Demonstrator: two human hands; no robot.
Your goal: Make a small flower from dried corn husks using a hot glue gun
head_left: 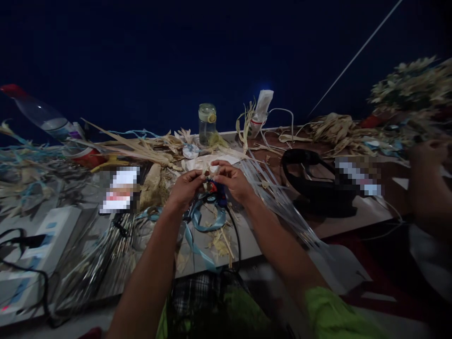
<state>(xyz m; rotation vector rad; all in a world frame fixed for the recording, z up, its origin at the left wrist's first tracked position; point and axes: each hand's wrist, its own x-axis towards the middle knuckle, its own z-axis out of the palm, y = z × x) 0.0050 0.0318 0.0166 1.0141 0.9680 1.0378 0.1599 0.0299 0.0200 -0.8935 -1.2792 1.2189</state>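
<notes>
Close together at the middle of the table, my left hand [185,189] and my right hand [235,182] pinch a small pale piece of what looks like dried husk [211,171] between thumbs and fingers. Its exact shape is too small and dim to tell. Just below the fingers lies a small red and dark object [212,187] that I cannot identify. A light-blue ribbon [208,227] curls on the table beneath my hands, near scraps of dried husk [221,242] and a black cable [235,235].
Behind my hands stand a clear bottle [207,125] and a cup [257,126] with husk strips. Thin wires [115,254] and a power strip [49,249] lie left. Clear sticks [271,188] and a black ring-shaped device [318,188] are right, near another person's arm [427,183].
</notes>
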